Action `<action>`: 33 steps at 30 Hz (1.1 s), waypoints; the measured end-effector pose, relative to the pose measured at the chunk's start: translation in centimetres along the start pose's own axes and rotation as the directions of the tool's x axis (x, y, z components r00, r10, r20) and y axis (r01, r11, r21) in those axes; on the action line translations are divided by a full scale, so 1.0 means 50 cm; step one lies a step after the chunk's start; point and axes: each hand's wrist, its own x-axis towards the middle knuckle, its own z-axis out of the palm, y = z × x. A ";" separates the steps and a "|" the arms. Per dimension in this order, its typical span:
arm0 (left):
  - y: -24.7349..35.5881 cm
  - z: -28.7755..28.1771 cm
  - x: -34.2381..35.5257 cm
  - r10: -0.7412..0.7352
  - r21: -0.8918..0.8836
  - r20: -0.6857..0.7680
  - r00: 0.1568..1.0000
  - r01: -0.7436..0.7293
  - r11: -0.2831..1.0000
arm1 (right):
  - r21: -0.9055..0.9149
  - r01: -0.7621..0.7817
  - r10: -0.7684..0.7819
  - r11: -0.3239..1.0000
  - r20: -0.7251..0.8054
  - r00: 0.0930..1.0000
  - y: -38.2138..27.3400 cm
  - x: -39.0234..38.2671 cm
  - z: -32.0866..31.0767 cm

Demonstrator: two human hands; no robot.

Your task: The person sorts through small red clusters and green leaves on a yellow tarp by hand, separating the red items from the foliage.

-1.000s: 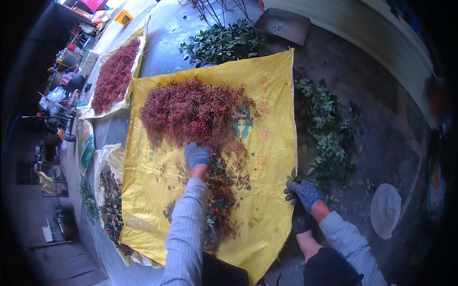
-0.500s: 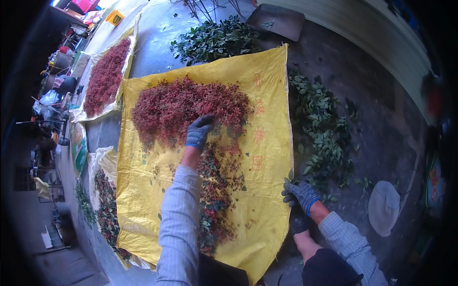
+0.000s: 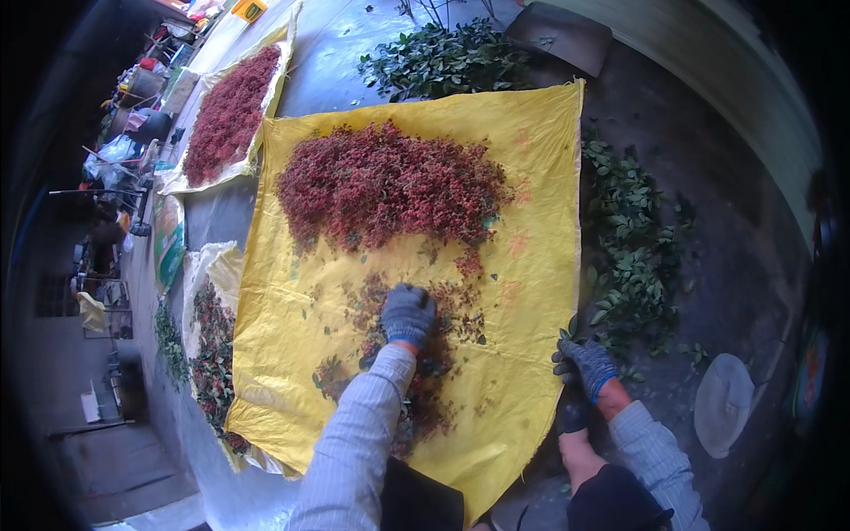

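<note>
My left hand (image 3: 408,314), gloved in grey, lies palm down with the fingers spread on the yellow sheet (image 3: 531,221), pressing on the thin scatter of red bits (image 3: 425,354) near the middle of the sheet. It grips nothing. Half a second ago that hand was stretched further up the sheet, touching the near edge of the big red heap (image 3: 390,181); it has now come back toward me and sits well below the heap, with a strip of bare yellow between them. The heap itself fills the far half of the sheet and looks unchanged.

My right hand (image 3: 586,365), in a blue-grey glove, rests at the sheet's right edge, fingers loosely curled; I cannot tell whether it pinches the edge. It stays where it was before.

Green leaves (image 3: 633,257) lie on the ground just beside the sheet's right edge, and more leafy branches (image 3: 443,57) beyond its far edge. A second sheet (image 3: 226,111) of red bits lies off the far left corner.
</note>
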 end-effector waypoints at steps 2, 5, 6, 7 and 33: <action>-0.021 -0.019 -0.091 0.044 0.098 0.116 0.992 -0.056 0.994 | 0.009 -0.008 0.008 1.000 0.021 1.000 0.006 0.004 0.010; 0.026 -0.088 -0.152 -0.036 0.141 0.809 0.586 -0.134 0.981 | 0.019 -0.004 0.004 1.000 -0.001 1.000 0.008 0.004 -0.012; 0.016 -0.089 -0.163 0.021 0.032 0.836 0.548 -0.087 0.996 | 0.023 -0.003 0.003 1.000 -0.008 1.000 0.010 0.004 -0.017; -0.012 -0.108 -0.183 0.068 -0.062 0.854 0.517 -0.029 0.998 | 0.014 0.001 -0.001 1.000 -0.008 1.000 0.008 0.003 -0.011; -0.043 -0.107 -0.132 -0.158 0.166 0.820 0.549 0.036 0.986 | -0.027 0.037 -0.038 0.999 -0.022 0.999 0.003 -0.009 -0.032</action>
